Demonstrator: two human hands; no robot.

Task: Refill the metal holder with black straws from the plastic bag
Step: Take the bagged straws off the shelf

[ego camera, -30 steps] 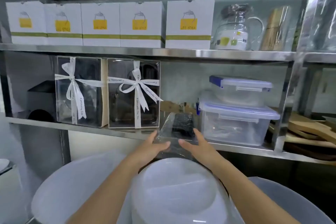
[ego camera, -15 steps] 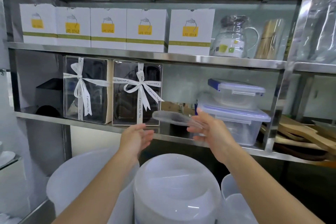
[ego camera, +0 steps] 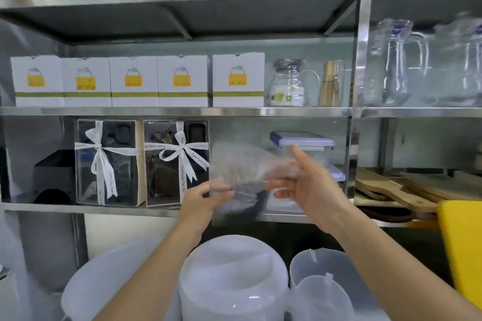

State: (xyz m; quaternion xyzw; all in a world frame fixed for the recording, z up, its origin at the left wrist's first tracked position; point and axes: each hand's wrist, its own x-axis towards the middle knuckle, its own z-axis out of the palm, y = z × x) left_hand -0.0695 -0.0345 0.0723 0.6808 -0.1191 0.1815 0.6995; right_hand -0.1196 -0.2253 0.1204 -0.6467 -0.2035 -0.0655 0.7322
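Note:
A clear plastic bag [ego camera: 236, 164] with a dark bundle of black straws [ego camera: 247, 199] in its lower part hangs in front of the middle steel shelf. My left hand [ego camera: 204, 199] pinches the bag's lower left edge. My right hand [ego camera: 303, 185] grips the bag's right side, fingers curled behind the blurred film. The bag is motion-blurred, so the single straws cannot be made out. No metal holder is in view.
Two ribboned clear gift boxes [ego camera: 142, 161] stand left of the bag on the shelf [ego camera: 78, 207]. Stacked lidded plastic containers [ego camera: 303, 141] sit behind my right hand. White plastic tubs [ego camera: 232, 276] crowd below. Wooden boards [ego camera: 396, 187] and a yellow slab [ego camera: 464, 247] lie right.
My hands lifted the bag off the shelf and turned it upright in front of me; the left hand took hold again. The view tilted up, showing a higher shelf.

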